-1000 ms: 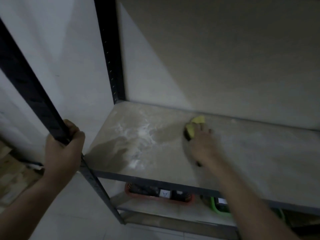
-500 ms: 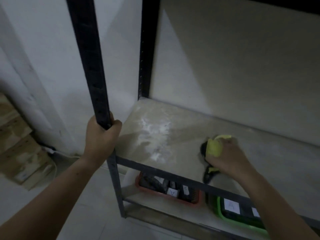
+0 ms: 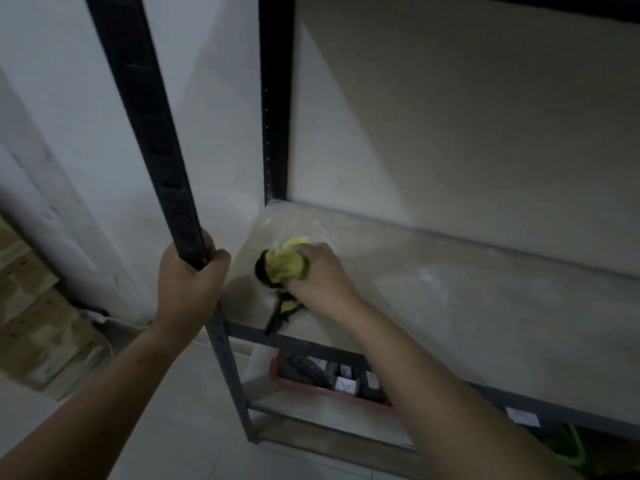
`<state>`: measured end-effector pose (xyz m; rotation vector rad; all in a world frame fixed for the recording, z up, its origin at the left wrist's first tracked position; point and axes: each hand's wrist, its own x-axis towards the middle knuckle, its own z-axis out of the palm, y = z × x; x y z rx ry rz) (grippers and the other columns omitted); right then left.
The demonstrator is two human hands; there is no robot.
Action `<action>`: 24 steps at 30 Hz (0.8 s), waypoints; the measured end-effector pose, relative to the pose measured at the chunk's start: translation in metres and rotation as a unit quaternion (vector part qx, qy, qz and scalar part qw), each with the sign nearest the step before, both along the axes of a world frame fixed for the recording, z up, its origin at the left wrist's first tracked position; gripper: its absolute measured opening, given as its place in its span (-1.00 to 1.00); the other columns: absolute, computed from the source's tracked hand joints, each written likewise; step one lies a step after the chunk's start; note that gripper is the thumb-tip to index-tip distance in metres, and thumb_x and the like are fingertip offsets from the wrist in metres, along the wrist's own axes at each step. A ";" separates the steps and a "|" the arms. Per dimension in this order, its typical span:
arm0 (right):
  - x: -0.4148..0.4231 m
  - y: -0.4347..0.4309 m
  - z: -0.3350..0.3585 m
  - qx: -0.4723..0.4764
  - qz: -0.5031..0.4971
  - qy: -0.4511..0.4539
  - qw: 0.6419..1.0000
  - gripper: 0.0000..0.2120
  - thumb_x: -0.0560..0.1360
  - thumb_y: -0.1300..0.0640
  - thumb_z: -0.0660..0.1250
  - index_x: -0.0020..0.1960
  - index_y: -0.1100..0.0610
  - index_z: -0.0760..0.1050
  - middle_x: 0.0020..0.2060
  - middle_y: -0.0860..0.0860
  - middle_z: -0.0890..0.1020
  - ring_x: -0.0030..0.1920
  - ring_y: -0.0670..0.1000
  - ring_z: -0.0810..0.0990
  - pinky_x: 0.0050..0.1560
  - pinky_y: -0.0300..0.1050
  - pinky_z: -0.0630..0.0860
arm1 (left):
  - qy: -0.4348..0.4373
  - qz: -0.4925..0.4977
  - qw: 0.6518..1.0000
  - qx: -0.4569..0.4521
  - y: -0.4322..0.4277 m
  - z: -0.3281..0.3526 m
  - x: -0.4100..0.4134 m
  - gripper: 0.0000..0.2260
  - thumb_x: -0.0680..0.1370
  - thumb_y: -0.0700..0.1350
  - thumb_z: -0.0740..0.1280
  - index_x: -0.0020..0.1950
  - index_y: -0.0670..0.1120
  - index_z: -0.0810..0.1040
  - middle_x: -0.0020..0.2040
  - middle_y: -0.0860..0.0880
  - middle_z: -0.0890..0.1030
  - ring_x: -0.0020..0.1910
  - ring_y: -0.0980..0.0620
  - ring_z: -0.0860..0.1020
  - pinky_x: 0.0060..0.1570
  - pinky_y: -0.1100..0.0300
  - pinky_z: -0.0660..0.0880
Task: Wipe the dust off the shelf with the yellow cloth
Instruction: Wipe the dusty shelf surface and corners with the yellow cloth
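The pale shelf board (image 3: 467, 306) carries faint streaks of white dust. My right hand (image 3: 320, 275) presses a bunched yellow cloth (image 3: 287, 263) onto the board's left end, near the front corner. A dark strip of the cloth (image 3: 277, 317) trails toward the front rail. My left hand (image 3: 188, 282) is wrapped around the black front upright post (image 3: 149, 133) just above shelf level.
The black rear post (image 3: 275, 98) stands at the shelf's back left corner, with a wall behind. On the lower shelf sit a red tray (image 3: 332, 389) of dark labelled items and a green tray (image 3: 571, 448). Cardboard boxes (image 3: 38, 327) lie on the floor at left.
My right hand has swept the cloth leftward across the board to its left end, and the white dust patch there is now largely gone. My left hand has kept its grip on the post.
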<state>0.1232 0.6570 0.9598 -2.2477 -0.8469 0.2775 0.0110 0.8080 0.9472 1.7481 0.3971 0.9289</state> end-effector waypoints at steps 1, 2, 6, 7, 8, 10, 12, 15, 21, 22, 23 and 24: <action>0.011 -0.019 0.001 0.011 -0.014 -0.016 1.000 -0.71 0.29 0.26 0.35 0.01 0.18 0.61 -0.02 0.15 0.61 -0.01 0.11 0.58 0.01 -0.12 0.54 | -0.004 0.001 1.000 0.000 0.000 -0.001 0.001 -0.70 0.41 -0.21 0.25 -0.39 0.16 0.30 -0.46 0.15 0.31 -0.45 0.17 0.29 -0.42 0.32 0.25; 0.021 -0.043 0.001 0.010 -0.041 -0.041 0.998 -0.65 0.30 0.26 0.36 0.08 0.15 0.61 0.03 0.15 0.62 0.04 0.11 0.59 0.04 -0.17 0.51 | -0.006 0.004 1.000 -0.001 0.000 -0.001 0.001 -0.70 0.41 -0.21 0.25 -0.39 0.16 0.31 -0.45 0.15 0.31 -0.44 0.17 0.29 -0.42 0.32 0.25; 0.078 -0.161 -0.006 -0.043 -0.227 -0.163 0.959 -0.61 0.44 0.05 0.36 0.25 0.06 0.51 0.19 0.14 0.56 0.12 0.17 0.57 0.10 -0.16 0.46 | 0.004 0.010 1.000 0.008 0.001 -0.001 0.001 -0.69 0.42 -0.22 0.24 -0.39 0.15 0.29 -0.45 0.13 0.29 -0.44 0.12 0.28 -0.38 0.20 0.25; 0.095 -0.188 -0.008 -0.082 -0.284 -0.176 0.939 -0.59 0.45 -0.05 0.31 0.25 0.06 0.50 0.20 0.15 0.55 0.14 0.21 0.56 0.16 -0.05 0.49 | 0.004 0.010 1.000 0.010 0.001 -0.001 0.001 -0.68 0.43 -0.23 0.24 -0.39 0.15 0.28 -0.45 0.13 0.28 -0.44 0.12 0.26 -0.38 0.21 0.24; 0.109 -0.211 -0.010 -0.137 -0.319 -0.170 0.922 -0.54 0.45 -0.13 0.23 0.27 0.06 0.48 0.23 0.16 0.53 0.17 0.24 0.53 0.20 0.04 0.48 | 0.002 0.011 1.000 0.012 0.000 -0.001 0.000 -0.67 0.43 -0.24 0.24 -0.38 0.15 0.26 -0.45 0.13 0.27 -0.45 0.13 0.25 -0.39 0.25 0.23; 0.122 -0.237 -0.018 -0.269 -0.316 -0.144 0.898 -0.47 0.47 -0.22 0.13 0.32 0.05 0.41 0.26 0.17 0.48 0.21 0.26 0.47 0.24 0.10 0.43 | 0.005 0.022 1.000 0.020 -0.001 -0.001 0.000 -0.70 0.43 -0.24 0.23 -0.33 0.11 0.23 -0.43 0.11 0.25 -0.44 0.09 0.24 -0.40 0.27 0.19; 0.118 -0.240 -0.025 -0.309 -0.311 -0.145 0.887 -0.52 0.49 -0.15 0.18 0.35 0.03 0.37 0.23 0.20 0.45 0.14 0.29 0.47 0.21 0.10 0.44 | 0.012 0.033 0.999 0.023 -0.003 0.000 0.001 -0.75 0.44 -0.23 0.22 -0.28 0.04 0.20 -0.37 0.05 0.22 -0.40 0.01 0.22 -0.39 0.22 0.18; 0.093 -0.193 -0.033 -0.264 -0.322 -0.143 0.898 -0.55 0.48 0.03 0.25 0.35 0.08 0.42 0.28 0.24 0.43 0.19 0.30 0.45 0.26 0.10 0.40 | 0.014 0.028 0.999 0.022 -0.003 0.000 0.000 -0.79 0.47 -0.22 0.21 -0.26 -0.10 0.17 -0.34 -0.09 0.17 -0.39 -0.05 0.19 -0.35 0.15 0.15; 0.026 -0.043 -0.019 -0.061 -0.038 -0.022 0.997 -0.59 0.44 0.19 0.31 0.28 0.01 0.51 0.34 0.14 0.43 0.28 0.17 0.44 0.30 -0.20 0.35 | 0.045 0.007 0.999 0.027 0.001 0.006 -0.003 -0.76 0.46 -0.19 0.21 -0.24 -0.21 0.14 -0.32 -0.24 0.16 -0.36 -0.12 0.20 -0.33 -0.13 0.15; 0.033 -0.047 -0.009 -0.018 -0.032 -0.004 0.999 -0.61 0.42 0.21 0.35 0.24 0.04 0.55 0.27 0.14 0.51 0.23 0.14 0.50 0.20 -0.30 0.35 | 0.052 0.006 0.998 0.028 0.002 0.006 -0.004 -0.76 0.45 -0.19 0.21 -0.23 -0.23 0.14 -0.30 -0.32 0.16 -0.34 -0.17 0.20 -0.31 -0.16 0.16; 0.044 -0.060 0.001 0.019 -0.048 -0.006 0.999 -0.65 0.40 0.23 0.38 0.19 0.09 0.59 0.19 0.15 0.58 0.18 0.12 0.55 0.12 -0.34 0.36 | 0.056 0.007 0.998 0.029 0.002 0.006 -0.004 -0.75 0.45 -0.19 0.22 -0.22 -0.24 0.14 -0.27 -0.37 0.17 -0.32 -0.24 0.19 -0.30 -0.16 0.17; 0.059 -0.081 0.010 0.041 -0.073 -0.036 0.996 -0.72 0.40 0.25 0.39 0.11 0.14 0.62 0.11 0.15 0.63 0.12 0.13 0.59 0.09 -0.30 0.40 | 0.058 0.008 0.998 0.029 0.002 0.005 -0.005 -0.75 0.46 -0.18 0.23 -0.21 -0.23 0.14 -0.26 -0.39 0.18 -0.30 -0.32 0.19 -0.28 -0.15 0.18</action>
